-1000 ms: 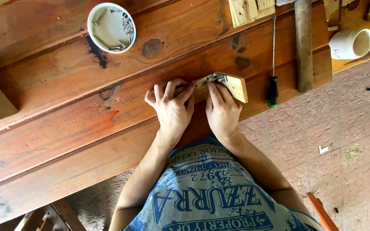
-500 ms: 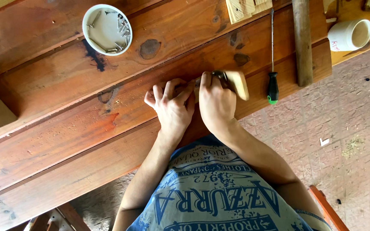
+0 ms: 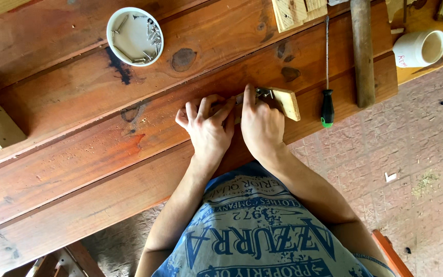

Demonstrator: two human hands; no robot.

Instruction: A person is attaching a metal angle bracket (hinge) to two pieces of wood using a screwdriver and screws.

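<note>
While both hands pressed it to the bench [image 3: 78, 154], the pale wooden block [image 3: 287, 101] ran rightward; right hand [image 3: 261, 128] pinched its metal fitting [image 3: 262, 93], left hand [image 3: 208, 128] flat alongside.

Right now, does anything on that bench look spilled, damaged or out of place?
Nothing is spilled: the screws sit inside the white bowl. The wooden bench has a dark stain beside the bowl and an orange-red patch with sawdust left of the left hand. Both hands, the right hand too, press on a small wood block with a metal fitting.
</note>
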